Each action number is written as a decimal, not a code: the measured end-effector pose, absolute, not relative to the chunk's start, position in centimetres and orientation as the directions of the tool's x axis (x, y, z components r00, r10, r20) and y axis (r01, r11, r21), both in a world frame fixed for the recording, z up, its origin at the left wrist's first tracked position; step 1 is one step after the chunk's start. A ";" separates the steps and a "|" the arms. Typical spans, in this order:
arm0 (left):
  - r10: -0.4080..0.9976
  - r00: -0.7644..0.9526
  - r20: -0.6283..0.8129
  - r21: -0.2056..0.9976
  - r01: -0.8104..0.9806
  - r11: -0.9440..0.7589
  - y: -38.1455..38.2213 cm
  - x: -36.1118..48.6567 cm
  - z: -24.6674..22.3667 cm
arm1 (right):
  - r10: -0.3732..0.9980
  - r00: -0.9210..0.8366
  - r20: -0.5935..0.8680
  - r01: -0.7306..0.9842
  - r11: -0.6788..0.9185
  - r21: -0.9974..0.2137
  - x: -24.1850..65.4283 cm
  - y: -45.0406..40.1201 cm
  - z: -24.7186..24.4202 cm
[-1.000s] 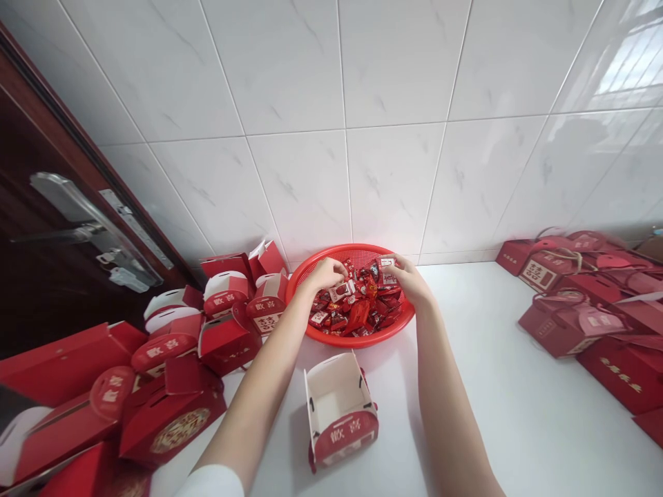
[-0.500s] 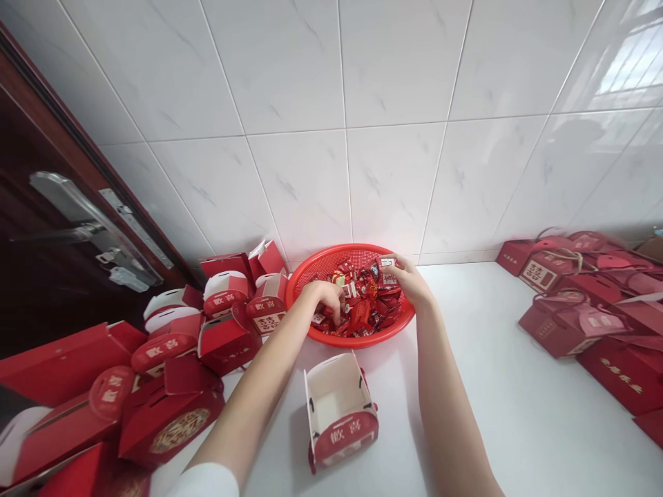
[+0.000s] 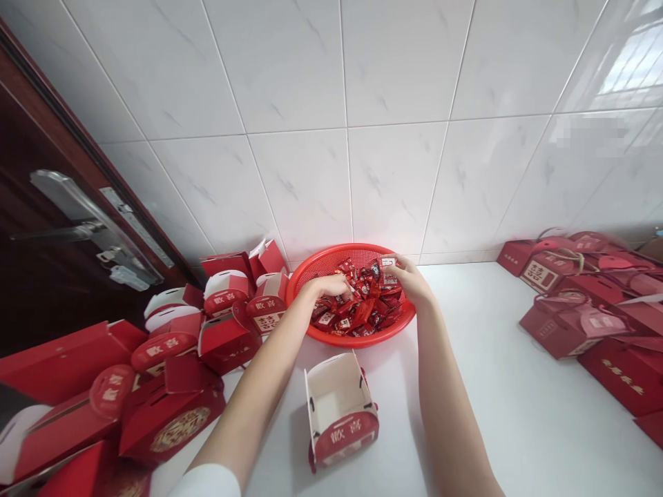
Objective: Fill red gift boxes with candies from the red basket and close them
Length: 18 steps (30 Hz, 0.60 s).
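A red plastic basket [image 3: 350,342] stands against the wall, holding many red-wrapped candies [image 3: 365,314]. My left hand [image 3: 334,285] is inside it on the left, its fingers curled down among the wrappers; whatever they grip is hidden. At the basket's right side, my right hand [image 3: 409,278] pinches a red candy packet [image 3: 388,270] with a white printed patch between thumb and fingers. Between my forearms, in front of the basket, sits a red and white gift box [image 3: 342,414], its top open and its pale inside bare.
Several red gift boxes [image 3: 228,342] crowd the left side of the white table [image 3: 466,345]. More red boxes with cord handles [image 3: 574,321] stand at the right. A tiled wall [image 3: 394,186] closes off the back, and a dark door with a metal handle [image 3: 93,228] is at far left.
My left hand has lifted slightly and shifted right and back over the candies, uncovering some at the basket's front left. The right hand and its packet are nearly still.
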<state>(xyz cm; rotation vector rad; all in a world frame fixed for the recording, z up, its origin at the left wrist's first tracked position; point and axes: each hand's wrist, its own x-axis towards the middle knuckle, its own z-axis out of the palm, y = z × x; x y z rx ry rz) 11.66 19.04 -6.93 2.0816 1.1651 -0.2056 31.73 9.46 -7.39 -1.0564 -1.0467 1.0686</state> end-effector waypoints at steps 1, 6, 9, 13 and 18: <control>0.695 0.552 -0.462 0.508 0.806 -0.302 19.1 11.7 -7.1 | 0.979 0.160 0.126 -0.150 0.151 -0.977 31.7 9.4 -7.4; 0.746 0.476 -0.465 0.463 0.849 -0.254 19.4 11.3 -7.8 | 0.980 0.156 0.120 -0.153 0.144 -0.978 31.7 9.4 -7.4; 0.735 0.477 -0.482 0.446 0.856 -0.263 19.2 11.0 -7.7 | 0.979 0.161 0.125 -0.148 0.149 -0.978 31.8 9.4 -7.4; 0.710 0.493 -0.503 0.429 0.856 -0.290 18.9 11.0 -7.5 | 0.978 0.160 0.131 -0.139 0.154 -0.978 31.8 9.4 -7.5; 0.702 0.551 -0.451 0.488 0.811 -0.323 18.8 11.4 -7.4 | 0.978 0.162 0.134 -0.136 0.156 -0.978 31.8 9.4 -7.5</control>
